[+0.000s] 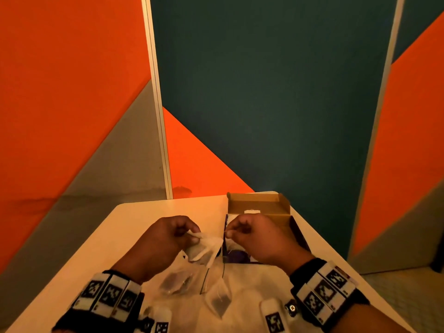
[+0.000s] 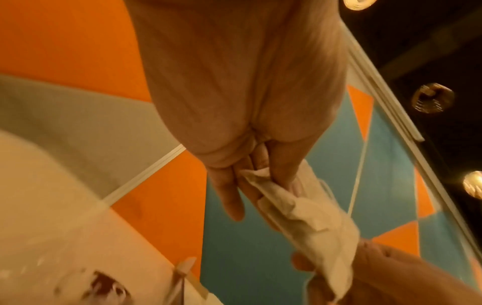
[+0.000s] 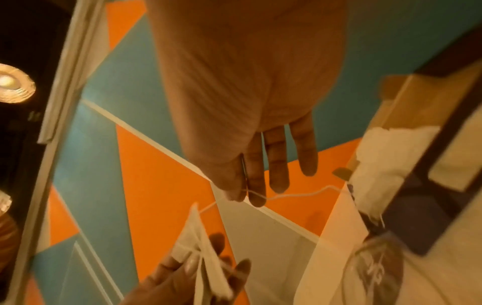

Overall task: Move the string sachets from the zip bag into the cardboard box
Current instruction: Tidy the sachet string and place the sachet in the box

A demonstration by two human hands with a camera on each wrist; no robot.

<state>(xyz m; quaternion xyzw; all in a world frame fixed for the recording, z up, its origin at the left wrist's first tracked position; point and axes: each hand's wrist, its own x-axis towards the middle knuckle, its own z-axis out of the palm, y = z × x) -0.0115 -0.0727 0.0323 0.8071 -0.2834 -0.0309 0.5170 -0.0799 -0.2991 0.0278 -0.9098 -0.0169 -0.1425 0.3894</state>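
Observation:
My left hand pinches a small bunch of white string sachets by their top corner, just above the table; in the left wrist view the sachets hang from that hand. My right hand pinches a thin white string between thumb and forefinger, and the string runs from the held sachets toward the box. The open cardboard box stands behind my right hand, with white sachets inside. The clear zip bag lies flat near me, holding more sachets.
A cream table carries everything, its right edge close beside the box. Orange, teal and grey partition panels stand right behind the table. The box's dark purple outer wall faces right.

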